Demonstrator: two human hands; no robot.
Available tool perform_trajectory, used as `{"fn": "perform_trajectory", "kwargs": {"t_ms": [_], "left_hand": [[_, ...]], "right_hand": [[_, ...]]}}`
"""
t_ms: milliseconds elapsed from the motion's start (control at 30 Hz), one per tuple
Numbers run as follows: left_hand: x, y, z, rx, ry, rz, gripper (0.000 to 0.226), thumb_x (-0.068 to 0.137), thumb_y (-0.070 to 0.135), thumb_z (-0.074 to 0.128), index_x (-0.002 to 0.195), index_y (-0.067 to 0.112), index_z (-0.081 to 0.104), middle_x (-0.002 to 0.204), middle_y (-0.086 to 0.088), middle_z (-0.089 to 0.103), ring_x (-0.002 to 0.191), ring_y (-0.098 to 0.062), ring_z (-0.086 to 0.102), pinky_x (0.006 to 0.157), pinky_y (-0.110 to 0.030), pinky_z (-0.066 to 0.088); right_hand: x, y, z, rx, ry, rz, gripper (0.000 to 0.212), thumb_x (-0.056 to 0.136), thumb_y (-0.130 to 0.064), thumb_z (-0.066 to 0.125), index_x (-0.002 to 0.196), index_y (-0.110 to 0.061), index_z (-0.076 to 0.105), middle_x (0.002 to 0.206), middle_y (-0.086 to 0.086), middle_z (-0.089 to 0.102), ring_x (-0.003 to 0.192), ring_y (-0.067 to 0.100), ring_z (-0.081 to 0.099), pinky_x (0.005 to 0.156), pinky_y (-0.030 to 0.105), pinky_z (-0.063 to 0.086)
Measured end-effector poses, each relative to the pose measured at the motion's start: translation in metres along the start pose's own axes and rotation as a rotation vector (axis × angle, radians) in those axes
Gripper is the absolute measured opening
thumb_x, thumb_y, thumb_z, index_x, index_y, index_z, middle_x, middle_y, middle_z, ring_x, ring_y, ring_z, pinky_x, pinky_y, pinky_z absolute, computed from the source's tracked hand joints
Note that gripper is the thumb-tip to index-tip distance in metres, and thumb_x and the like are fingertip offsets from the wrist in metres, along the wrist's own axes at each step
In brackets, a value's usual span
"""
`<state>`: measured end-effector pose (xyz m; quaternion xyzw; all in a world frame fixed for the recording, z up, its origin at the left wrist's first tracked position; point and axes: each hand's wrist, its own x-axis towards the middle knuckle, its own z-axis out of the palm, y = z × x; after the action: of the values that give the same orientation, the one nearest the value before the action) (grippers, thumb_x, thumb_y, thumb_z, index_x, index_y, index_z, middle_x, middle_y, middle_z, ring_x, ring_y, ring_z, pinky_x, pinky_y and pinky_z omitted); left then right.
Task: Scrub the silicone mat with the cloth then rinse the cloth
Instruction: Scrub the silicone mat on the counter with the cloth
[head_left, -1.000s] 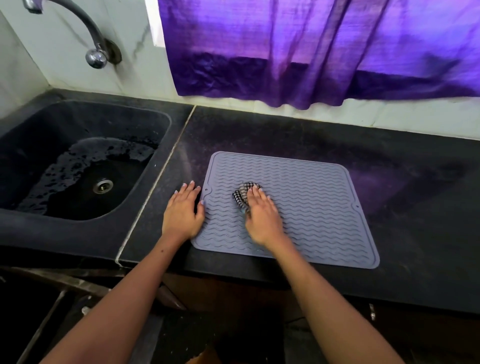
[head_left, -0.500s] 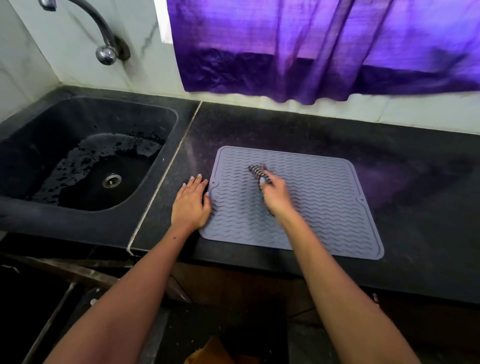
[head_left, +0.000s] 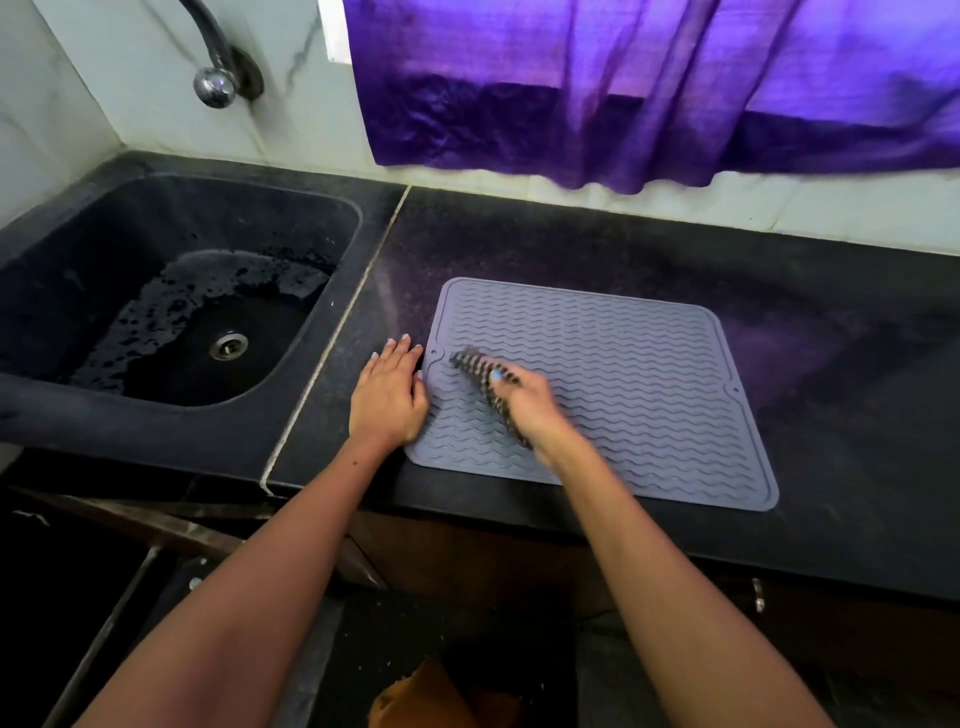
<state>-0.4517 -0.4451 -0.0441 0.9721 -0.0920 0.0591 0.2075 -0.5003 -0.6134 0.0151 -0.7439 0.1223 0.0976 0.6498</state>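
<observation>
Black countertop (head_left: 597, 249); one sink (head_left: 78, 415) left, one grey silicone mat (head_left: 649, 384) lying flat. Left hand (head_left: 387, 397) flat, fingers straight, at mat's left edge. Right hand (head_left: 530, 405) gripping one checked cloth (head_left: 475, 371) against mat.

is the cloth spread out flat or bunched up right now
Bunched up. The cloth shows as a narrow checked wad held by the right hand on the mat, not a flat sheet.
</observation>
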Motion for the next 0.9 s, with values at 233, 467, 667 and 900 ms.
{"fn": "perform_trajectory", "kwargs": {"t_ms": [233, 467, 667, 900], "left_hand": [[0.000, 0.000, -0.001, -0.005, 0.001, -0.003, 0.061, 0.087, 0.032, 0.022, 0.140, 0.010, 0.040, 0.152, -0.007, 0.031, 0.143, -0.021, 0.023, 0.118, -0.035, 0.011], [0.000, 0.001, 0.000, -0.007, 0.012, -0.012, 0.060, 0.087, 0.032, 0.023, 0.138, 0.009, 0.043, 0.151, -0.007, 0.033, 0.142, -0.021, 0.025, 0.117, -0.034, 0.012], [-0.002, 0.000, -0.001, -0.012, 0.008, -0.012, 0.060, 0.087, 0.033, 0.023, 0.139, 0.010, 0.042, 0.151, -0.007, 0.032, 0.142, -0.021, 0.025, 0.118, -0.035, 0.013], [-0.001, 0.003, -0.003, -0.013, 0.007, -0.014, 0.061, 0.087, 0.033, 0.022, 0.139, 0.010, 0.042, 0.152, -0.006, 0.032, 0.142, -0.020, 0.024, 0.118, -0.035, 0.013]], "right_hand": [[0.030, 0.000, 0.021, -0.796, 0.123, -0.352, 0.058, 0.095, -0.007, 0.042, 0.148, -0.017, 0.022, 0.156, 0.000, 0.020, 0.146, 0.018, 0.013, 0.117, 0.031, 0.002], [0.036, 0.030, 0.027, -1.174, 0.097, -0.508, 0.067, 0.091, -0.020, 0.044, 0.150, -0.014, 0.012, 0.159, 0.001, 0.011, 0.147, 0.014, 0.006, 0.118, 0.027, 0.001], [0.049, -0.012, -0.002, -0.339, 0.053, -0.177, 0.039, 0.097, -0.014, 0.043, 0.135, -0.016, 0.049, 0.123, 0.003, 0.059, 0.099, 0.014, 0.055, 0.082, 0.025, 0.042], [0.053, 0.016, -0.052, -1.114, 0.331, -0.304, 0.059, 0.094, -0.008, 0.041, 0.148, -0.012, 0.019, 0.157, 0.004, 0.017, 0.146, 0.017, 0.009, 0.120, 0.031, 0.002]]}}
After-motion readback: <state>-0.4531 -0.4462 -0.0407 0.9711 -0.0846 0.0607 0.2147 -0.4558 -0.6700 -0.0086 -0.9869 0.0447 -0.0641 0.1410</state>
